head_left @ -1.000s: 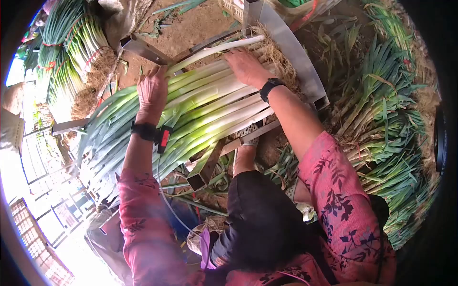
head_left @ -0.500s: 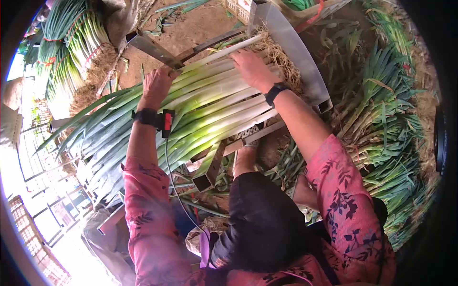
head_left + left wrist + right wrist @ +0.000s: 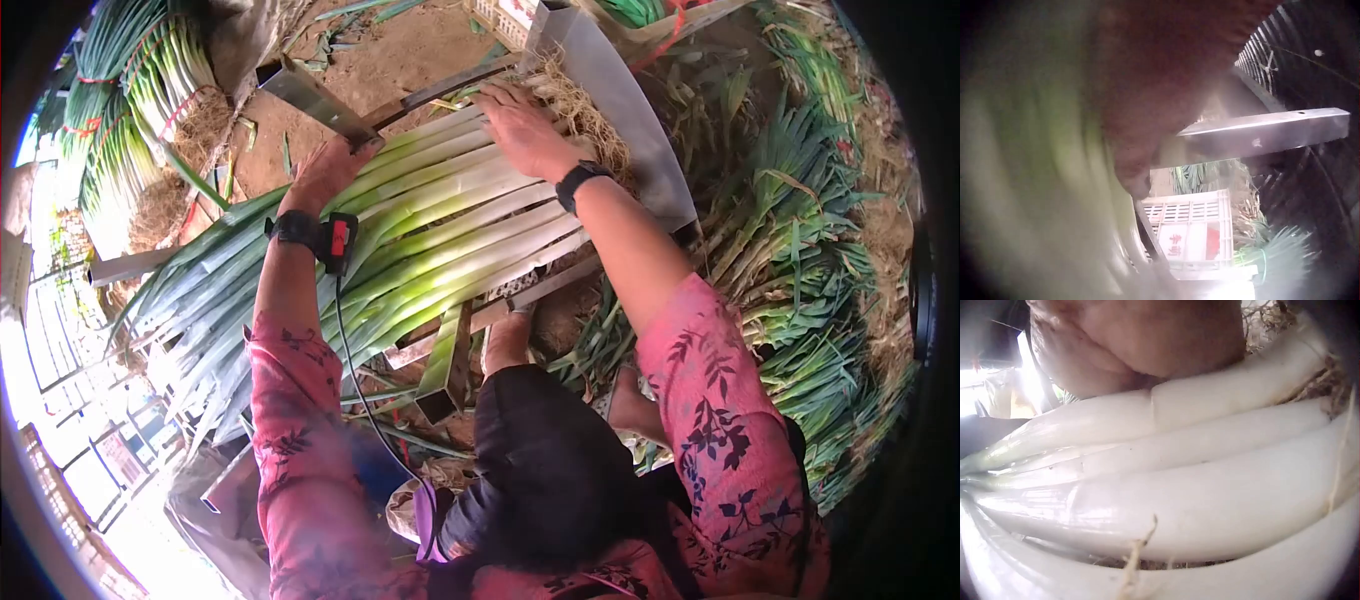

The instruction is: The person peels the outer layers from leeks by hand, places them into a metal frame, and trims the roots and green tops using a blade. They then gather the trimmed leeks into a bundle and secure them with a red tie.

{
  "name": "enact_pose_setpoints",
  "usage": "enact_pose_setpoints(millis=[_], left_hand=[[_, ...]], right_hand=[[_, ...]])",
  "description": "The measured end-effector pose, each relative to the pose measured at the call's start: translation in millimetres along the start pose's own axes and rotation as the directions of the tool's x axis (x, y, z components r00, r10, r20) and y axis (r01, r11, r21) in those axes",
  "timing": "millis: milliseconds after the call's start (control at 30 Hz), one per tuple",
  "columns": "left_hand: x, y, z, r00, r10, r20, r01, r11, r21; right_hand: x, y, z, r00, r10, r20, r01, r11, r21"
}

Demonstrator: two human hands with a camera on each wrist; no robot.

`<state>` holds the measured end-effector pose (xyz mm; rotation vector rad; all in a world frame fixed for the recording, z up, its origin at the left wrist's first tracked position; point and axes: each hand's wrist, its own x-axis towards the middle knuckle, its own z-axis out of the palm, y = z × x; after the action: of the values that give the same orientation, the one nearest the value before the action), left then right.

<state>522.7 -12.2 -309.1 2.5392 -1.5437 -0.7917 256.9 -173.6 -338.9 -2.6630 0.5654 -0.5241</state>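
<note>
A broad layer of leeks (image 3: 440,235) lies across a metal frame, green leaves to the left and white ends to the right. Their tangled roots (image 3: 588,120) lie beside a curved metal plate (image 3: 650,150). My left hand (image 3: 328,172) rests along the far edge of the layer, close to a metal post (image 3: 315,98). Extended fingers of my right hand (image 3: 525,130) press on the white ends near the roots. In the right wrist view, that hand (image 3: 1141,344) touches the uppermost white leek stalk (image 3: 1222,387). The left wrist view shows part of the left hand (image 3: 1154,81), blurred.
Tied bundles of leeks (image 3: 150,75) stand at the far left. A heap of loose leeks (image 3: 815,335) covers the ground at the right. Beyond the frame is a plastic crate (image 3: 1229,219). Another square metal post (image 3: 442,370) juts out near the person's leg.
The farthest leek, raised above the layer a second ago, now lies down among the others. My right fingers have straightened over the white ends. The left hand stays at the far edge.
</note>
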Motion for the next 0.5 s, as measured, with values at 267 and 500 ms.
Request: enact_pose_setpoints(millis=[267, 500], left_hand=[[21.0, -28.4, 18.8, 0.986, 0.075, 0.147, -0.105, 0.972, 0.209], [-25.5, -6.8, -36.4, 0.901, 0.428, -0.071, -0.432, 0.899, -0.074]], right_hand=[[-18.2, 4.2, 7.1, 0.999, 0.002, 0.048, 0.001, 0.998, -0.063], [-12.2, -11.3, -10.9, 0.997, 0.037, 0.072, -0.036, 0.999, -0.022]])
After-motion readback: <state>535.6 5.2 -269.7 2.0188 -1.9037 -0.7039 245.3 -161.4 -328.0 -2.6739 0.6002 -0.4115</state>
